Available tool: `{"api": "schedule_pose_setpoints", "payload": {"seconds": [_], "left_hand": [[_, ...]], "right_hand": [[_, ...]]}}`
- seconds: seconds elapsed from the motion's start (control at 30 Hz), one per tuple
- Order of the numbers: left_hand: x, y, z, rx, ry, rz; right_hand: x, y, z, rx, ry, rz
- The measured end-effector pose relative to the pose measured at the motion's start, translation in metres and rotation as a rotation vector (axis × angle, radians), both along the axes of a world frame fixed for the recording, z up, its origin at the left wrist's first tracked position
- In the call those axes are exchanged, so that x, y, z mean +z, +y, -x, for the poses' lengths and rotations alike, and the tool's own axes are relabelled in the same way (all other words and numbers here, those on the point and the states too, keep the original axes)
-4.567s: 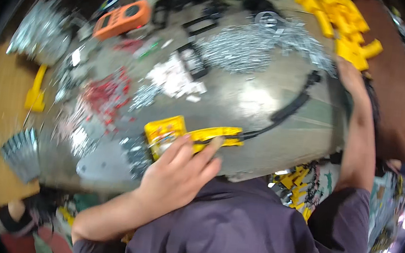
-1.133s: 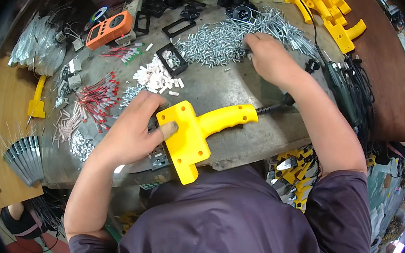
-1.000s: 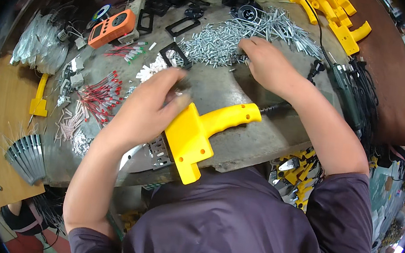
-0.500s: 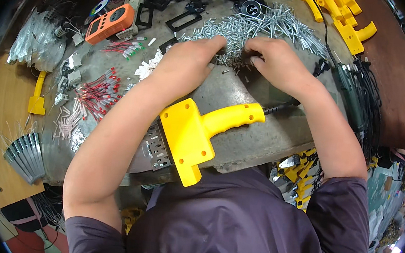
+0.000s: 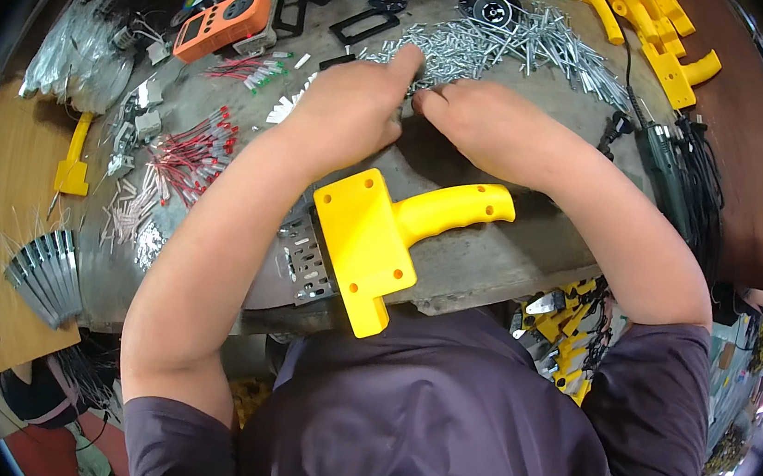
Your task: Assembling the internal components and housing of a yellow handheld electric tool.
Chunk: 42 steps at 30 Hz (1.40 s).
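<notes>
On the grey worktop, my left hand and right hand nearly meet, fingers curled, by the near edge of a heap of silvery screws; I cannot tell how far they part or whether they pinch any. Nearer me lies the yellow housing, a slotted metal plate at its left; farther off sits an orange meter.

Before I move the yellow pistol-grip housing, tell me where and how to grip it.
Take the yellow pistol-grip housing by its handle, probably best from the right with the right hand: it juts that way, slimmer than the rest, with a wavy near edge, while a perforated metal plate lies at the left.
</notes>
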<state>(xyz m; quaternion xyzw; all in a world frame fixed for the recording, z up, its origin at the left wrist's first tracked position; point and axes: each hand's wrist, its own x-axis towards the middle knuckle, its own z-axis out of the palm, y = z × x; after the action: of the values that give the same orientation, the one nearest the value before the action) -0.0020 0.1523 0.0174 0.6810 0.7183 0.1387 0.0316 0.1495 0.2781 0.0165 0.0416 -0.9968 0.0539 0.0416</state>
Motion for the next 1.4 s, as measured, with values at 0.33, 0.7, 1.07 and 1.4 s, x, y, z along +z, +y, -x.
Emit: {"api": "schedule_pose_setpoints", "payload": {"seconds": [0.33,0.7,1.07,1.4], "left_hand": [[0.027,-0.090,-0.001,0.184,-0.685,-0.098],[0.040,-0.102,-0.006,0.295,-0.681,0.152],[0.030,-0.103,-0.003,0.209,-0.616,0.019],[0.040,-0.098,-0.004,0.253,-0.688,0.178]], "right_hand": [[0.017,-0.009,0.013,0.125,-0.008,0.222],[0.034,-0.053,0.018,0.179,0.030,0.417],[0.040,-0.055,0.002,0.212,-0.021,0.525],[0.027,-0.074,-0.043,0.299,0.104,0.668]]}}
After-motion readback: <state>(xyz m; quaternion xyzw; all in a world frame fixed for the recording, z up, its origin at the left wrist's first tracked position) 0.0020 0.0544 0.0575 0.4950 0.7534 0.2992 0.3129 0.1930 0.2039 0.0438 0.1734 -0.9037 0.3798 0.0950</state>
